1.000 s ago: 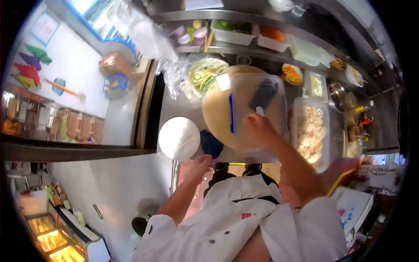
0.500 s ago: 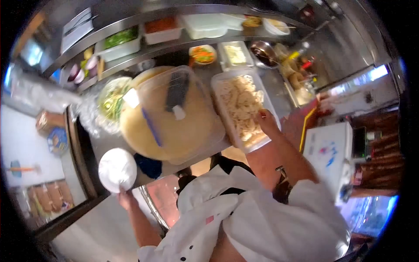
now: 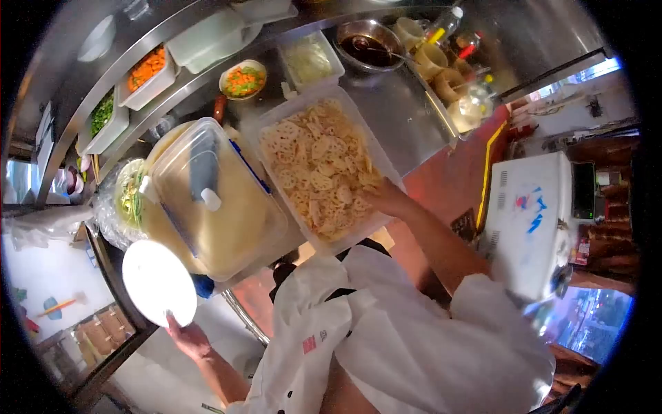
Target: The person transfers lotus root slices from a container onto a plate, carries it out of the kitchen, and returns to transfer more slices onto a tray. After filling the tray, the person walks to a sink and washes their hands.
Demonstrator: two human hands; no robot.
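A white plate (image 3: 159, 283) is held at its lower rim by my left hand (image 3: 187, 337), its fingers closed on the edge. My right hand (image 3: 387, 199) reaches over the right side of a clear plastic tub (image 3: 378, 150) full of pale lotus root slices (image 3: 321, 162). Its fingertips touch the slices; whether they grip any is hidden. Left of the tub, a clear lid (image 3: 238, 228) with blue edge clips lies over a big round cutting board (image 3: 165, 219).
Along the back stand a bowl of chopped vegetables (image 3: 243, 80), a white container (image 3: 310, 61) and a metal bowl of dark sauce (image 3: 369, 45). Bottles and cups (image 3: 448, 76) stand at the back right. A bagged bowl of greens (image 3: 129, 196) sits at left.
The view has turned and come closer to the tub. My left hand still holds the plate, now tilted more. My right hand remains at the tub's right side, with its fingers lower among the slices.
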